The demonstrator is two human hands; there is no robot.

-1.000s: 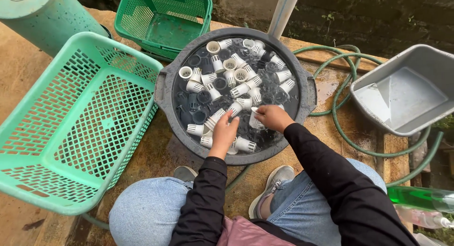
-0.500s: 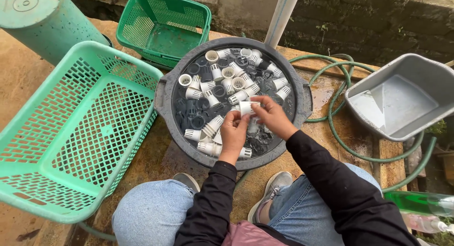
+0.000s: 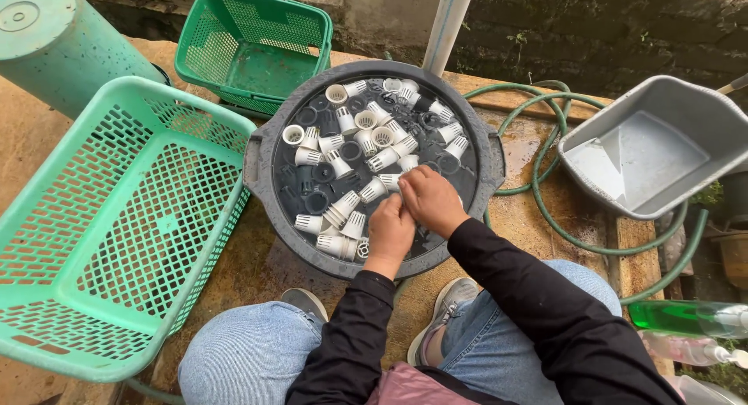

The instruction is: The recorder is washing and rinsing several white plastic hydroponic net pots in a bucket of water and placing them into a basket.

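Observation:
A dark round basin (image 3: 261,167) holds water with several small white slotted cups (image 3: 343,206) and black ones (image 3: 315,201) floating in it. My two hands meet over the near middle of the basin. My right hand (image 3: 430,199) curls over a white cup (image 3: 390,181) whose end shows at its fingertips. My left hand (image 3: 389,230) comes up from below, its fingers closed against the same cup. Most of that cup is hidden by my fingers. Black sleeves cover both arms.
A large light-green mesh basket (image 3: 117,234) stands left of the basin, a smaller darker green one (image 3: 249,47) behind it. A teal drum (image 3: 54,39) lies at top left. A grey tub (image 3: 654,148), green hose (image 3: 557,218), white pipe (image 3: 448,19) and green spray bottle (image 3: 686,315) are at right.
My hands rose with a white cup held between them half a second ago, then came back down toward the near side of the basin. The view shifted slightly.

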